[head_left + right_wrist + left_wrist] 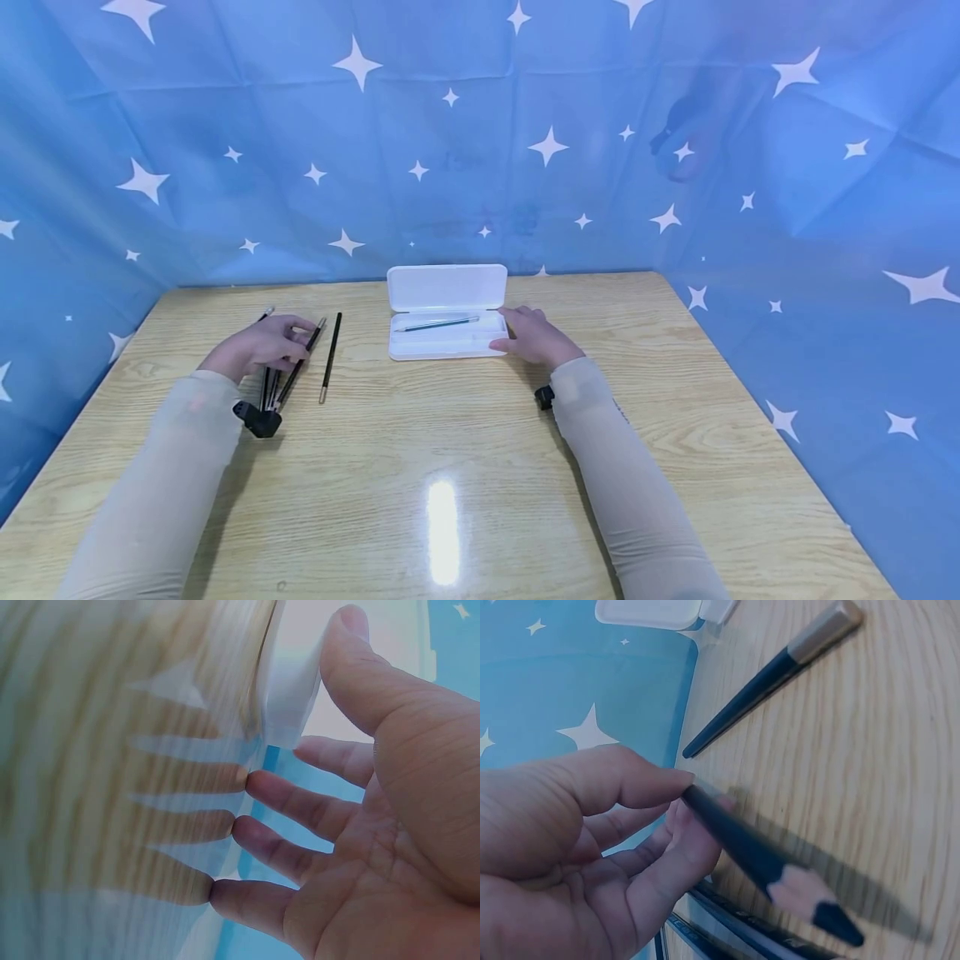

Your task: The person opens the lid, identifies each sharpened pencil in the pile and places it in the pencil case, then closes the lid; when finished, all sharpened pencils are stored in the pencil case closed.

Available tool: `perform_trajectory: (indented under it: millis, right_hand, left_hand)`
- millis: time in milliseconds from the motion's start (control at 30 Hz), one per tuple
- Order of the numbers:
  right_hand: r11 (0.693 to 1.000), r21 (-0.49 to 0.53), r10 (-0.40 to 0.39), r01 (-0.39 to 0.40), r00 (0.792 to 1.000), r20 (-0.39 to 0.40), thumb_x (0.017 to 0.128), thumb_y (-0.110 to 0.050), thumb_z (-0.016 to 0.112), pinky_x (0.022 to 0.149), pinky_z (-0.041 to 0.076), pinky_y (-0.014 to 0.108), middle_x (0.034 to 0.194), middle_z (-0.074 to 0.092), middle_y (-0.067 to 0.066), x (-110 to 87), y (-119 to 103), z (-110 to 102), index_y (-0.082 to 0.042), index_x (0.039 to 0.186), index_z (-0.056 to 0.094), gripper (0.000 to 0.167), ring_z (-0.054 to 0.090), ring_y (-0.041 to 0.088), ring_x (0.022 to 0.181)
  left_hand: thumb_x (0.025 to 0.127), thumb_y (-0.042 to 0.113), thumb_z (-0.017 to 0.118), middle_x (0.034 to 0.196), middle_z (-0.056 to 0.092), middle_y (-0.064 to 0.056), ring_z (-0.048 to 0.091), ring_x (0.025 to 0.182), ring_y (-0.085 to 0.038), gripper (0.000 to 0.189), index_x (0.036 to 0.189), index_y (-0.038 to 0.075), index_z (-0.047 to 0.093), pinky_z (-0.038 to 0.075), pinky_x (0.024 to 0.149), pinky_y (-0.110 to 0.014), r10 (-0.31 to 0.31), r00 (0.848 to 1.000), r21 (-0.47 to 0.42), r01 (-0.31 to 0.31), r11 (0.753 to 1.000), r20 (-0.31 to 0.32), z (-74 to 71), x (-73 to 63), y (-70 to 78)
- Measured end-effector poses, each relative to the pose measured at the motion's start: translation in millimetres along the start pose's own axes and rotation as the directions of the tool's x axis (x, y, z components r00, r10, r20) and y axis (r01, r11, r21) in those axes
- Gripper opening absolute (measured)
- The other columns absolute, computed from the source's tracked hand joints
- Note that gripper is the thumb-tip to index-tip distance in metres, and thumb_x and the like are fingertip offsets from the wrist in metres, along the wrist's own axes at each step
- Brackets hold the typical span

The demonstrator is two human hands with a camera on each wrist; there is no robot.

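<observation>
I judge the dark pencil (733,838), pinched by the left hand (266,343) to the left of the white case (447,288) that the spread right hand (537,335) touches, light, stiff, brittle-tipped and best gripped mid-length.

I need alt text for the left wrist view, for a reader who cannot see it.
A left hand pinches a dark pencil above a wooden table, its sharpened black tip pointing away from the hand. Nearby lies a dark stick with a metallic-looking end; more sticks show below the hand, with a starry blue cloth beyond.
</observation>
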State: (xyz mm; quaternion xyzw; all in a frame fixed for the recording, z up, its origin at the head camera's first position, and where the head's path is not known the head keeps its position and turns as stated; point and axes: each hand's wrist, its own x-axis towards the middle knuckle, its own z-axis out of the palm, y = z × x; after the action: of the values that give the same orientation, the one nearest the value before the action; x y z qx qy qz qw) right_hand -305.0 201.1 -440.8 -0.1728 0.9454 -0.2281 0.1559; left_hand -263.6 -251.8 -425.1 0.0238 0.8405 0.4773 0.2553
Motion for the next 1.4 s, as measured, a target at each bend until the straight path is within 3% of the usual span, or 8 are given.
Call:
perform_trajectory:
  millis: [467, 767, 1167, 1400]
  right_hand:
    - [1.0, -0.02, -0.001, 0.001, 1.0, -0.007, 0.102, -0.045, 0.059, 0.118, 0.028, 0.056, 0.163, 0.026, 0.016, 0.2, 1, 0, -0.015, 0.162, 0.025, 0.076, 0.019, 0.038, 0.151]
    - [1.0, -0.012, -0.006, 0.006, 1.0, -0.002, 0.103, -0.044, 0.058, 0.119, 0.027, 0.055, 0.165, 0.024, 0.015, 1.1, 2, 0, -0.015, 0.163, 0.023, 0.076, 0.015, 0.037, 0.153]
    - [1.0, -0.017, -0.005, 0.005, 1.0, 0.0, 0.103, -0.044, 0.058, 0.119, 0.027, 0.056, 0.164, 0.025, 0.016, 0.4, 2, 0, -0.014, 0.163, 0.024, 0.075, 0.018, 0.038, 0.152]
    - [1.0, 0.004, 0.0, 0.0, 1.0, -0.002, 0.103, -0.043, 0.059, 0.118, 0.028, 0.057, 0.163, 0.026, 0.016, 0.0, 2, 1, -0.015, 0.162, 0.025, 0.074, 0.018, 0.038, 0.151]
  left_hand:
    - [0.097, 0.0, 0.06, 0.125, 0.042, -0.021, 0.057, 0.104, -0.026, 0.073, 0.156, -0.008, 0.018, 0.055, 0.093, -0.047, 0.036, 0.999, -0.025, -0.036, 0.999, -0.024, 0.9, 1.5, -0.3]
    - [0.098, 0.0, 0.059, 0.119, 0.041, -0.019, 0.059, 0.097, -0.024, 0.071, 0.157, -0.004, 0.02, 0.058, 0.085, -0.039, 0.055, 0.998, -0.052, -0.057, 0.997, -0.036, 0.8, 1.5, 6.7]
    - [0.102, 0.001, 0.054, 0.138, 0.035, -0.028, 0.056, 0.116, -0.038, 0.067, 0.16, 0.002, 0.019, 0.057, 0.091, -0.042, 0.13, 0.99, -0.095, -0.134, 0.986, -0.049, 3.4, 2.9, 11.9]
    - [0.101, -0.001, 0.056, 0.141, 0.034, -0.028, 0.056, 0.117, -0.038, 0.071, 0.161, 0.004, 0.019, 0.057, 0.091, -0.042, 0.166, 0.982, -0.146, -0.177, 0.973, -0.085, 6.5, 5.3, 14.3]
